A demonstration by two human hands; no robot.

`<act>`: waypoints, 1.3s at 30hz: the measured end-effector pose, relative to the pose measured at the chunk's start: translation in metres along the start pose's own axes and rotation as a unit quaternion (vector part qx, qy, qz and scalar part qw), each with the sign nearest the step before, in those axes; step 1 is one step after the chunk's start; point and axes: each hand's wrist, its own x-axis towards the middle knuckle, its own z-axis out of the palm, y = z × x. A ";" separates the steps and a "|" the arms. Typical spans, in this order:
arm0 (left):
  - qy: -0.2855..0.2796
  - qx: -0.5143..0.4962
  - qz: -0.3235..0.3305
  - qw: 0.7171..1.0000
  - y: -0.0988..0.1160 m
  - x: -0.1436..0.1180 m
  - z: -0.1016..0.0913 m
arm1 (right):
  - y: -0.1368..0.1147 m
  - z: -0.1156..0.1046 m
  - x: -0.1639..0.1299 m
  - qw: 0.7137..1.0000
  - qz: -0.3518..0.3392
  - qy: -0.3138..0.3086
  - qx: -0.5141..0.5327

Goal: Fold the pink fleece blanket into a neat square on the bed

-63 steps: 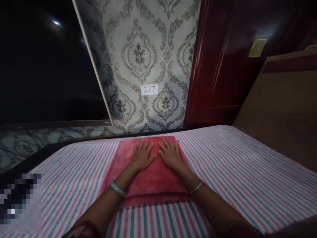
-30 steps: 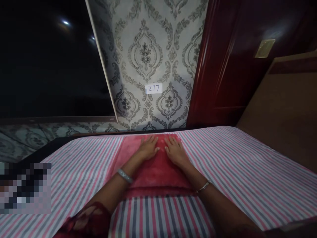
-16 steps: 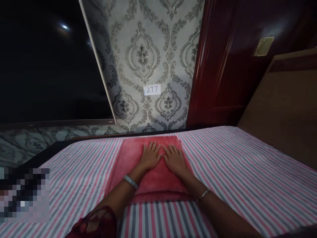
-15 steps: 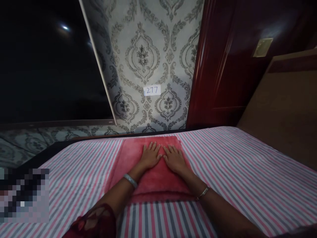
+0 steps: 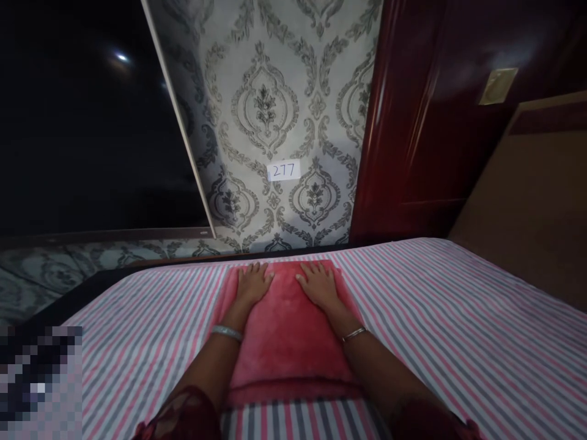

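A wide bed covered in a pink, grey and white striped cotton sheet (image 5: 458, 330) filled the near part of the scene, and a folded red plush towel (image 5: 287, 330) was laid on it at the middle, its far edge close to the far edge of the bed. Beyond it, grey damask wallpaper (image 5: 275, 91) carried a small white paper label marked 277 (image 5: 283, 170), with a glossy dark red wooden door (image 5: 413, 122) to the right and a dark glass pane (image 5: 92, 134) to the left.

The step in hand was judged to be a flattening of the folded towel. It would be done well if even pressure were spread outward from the middle toward the side edges, so that the layers were kept square and no crease was pushed into the fold at the near edge.

The left hand (image 5: 251, 282) was laid flat and fully open, palm down, on the far left part of the towel, with nothing grasped; a silver bangle (image 5: 226, 332) was worn at its wrist. The right hand (image 5: 317, 284) was likewise spread open and pressed palm down on the far right part, a thin bangle (image 5: 353, 333) at the wrist. The two hands were set apart, with bare towel between them.
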 end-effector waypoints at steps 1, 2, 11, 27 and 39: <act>0.003 -0.003 -0.002 1.000 -0.001 0.000 0.004 | 0.002 0.001 0.000 1.000 -0.003 0.001 0.001; 0.005 -0.007 -0.003 1.000 -0.002 0.001 0.007 | 0.003 0.001 0.000 1.000 -0.005 0.002 0.001; 0.037 0.001 -0.006 0.999 0.001 0.001 0.007 | 0.002 0.003 0.003 1.000 -0.002 0.009 -0.003; -0.095 0.041 -0.054 0.993 -0.051 -0.047 -0.032 | 0.000 -0.025 -0.005 0.999 -0.001 -0.037 0.016; -0.017 0.014 0.126 0.992 0.045 -0.137 0.004 | 0.010 -0.010 -0.118 0.995 -0.097 0.008 -0.032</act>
